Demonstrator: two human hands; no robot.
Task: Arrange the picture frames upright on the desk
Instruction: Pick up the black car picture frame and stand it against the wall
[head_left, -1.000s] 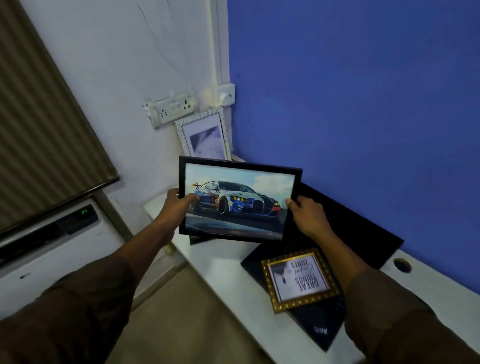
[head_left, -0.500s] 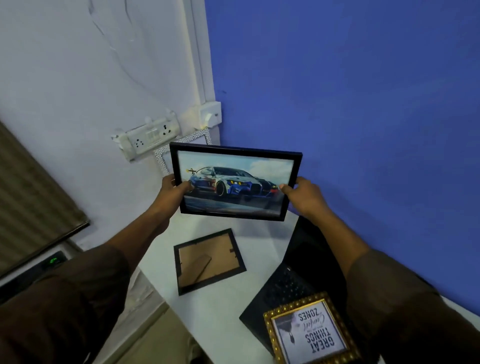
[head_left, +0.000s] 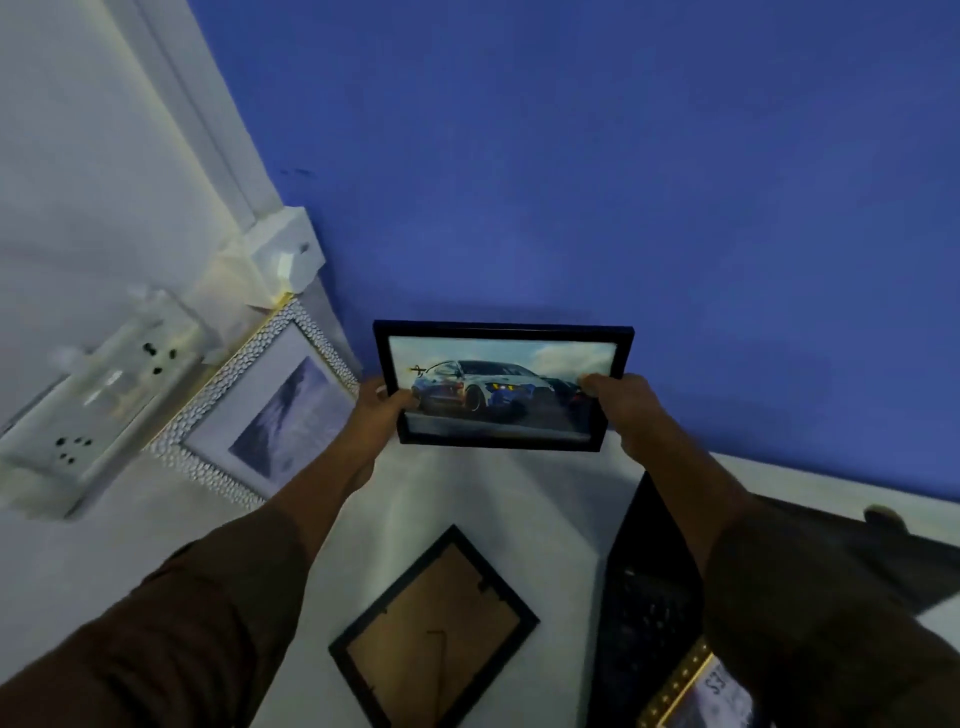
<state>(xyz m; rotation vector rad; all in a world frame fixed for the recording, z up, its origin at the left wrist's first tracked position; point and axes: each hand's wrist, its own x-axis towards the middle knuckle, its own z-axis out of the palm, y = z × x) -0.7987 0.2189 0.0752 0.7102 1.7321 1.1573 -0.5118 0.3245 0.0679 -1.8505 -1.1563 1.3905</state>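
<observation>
Since half a second ago the car picture frame (head_left: 501, 387) has gone from mid-air over the desk to the back corner, close against the blue wall (head_left: 623, 182), and the view has swung in nearer.

Taking that car frame as landmark: far to its left a white socket strip (head_left: 98, 410) is fixed on the white wall. Between strip and car frame a silver pebbled frame (head_left: 260, 410) stands upright against the same wall (its print is too blurred to read). The left hand (head_left: 376, 410) pinches the car frame's left edge, thumb on the glass, fingers behind. The frame is upright and facing the camera; whether its bottom edge touches the white desk (head_left: 498, 499) I cannot tell. The right hand (head_left: 626, 408) clamps the right edge the same way. Below the car frame a black frame (head_left: 434, 631) lies face down on the desk, brown backing up. Lower right of it lies a dark laptop (head_left: 649, 597), and on that a gold-edged frame (head_left: 691, 686), mostly cut off
</observation>
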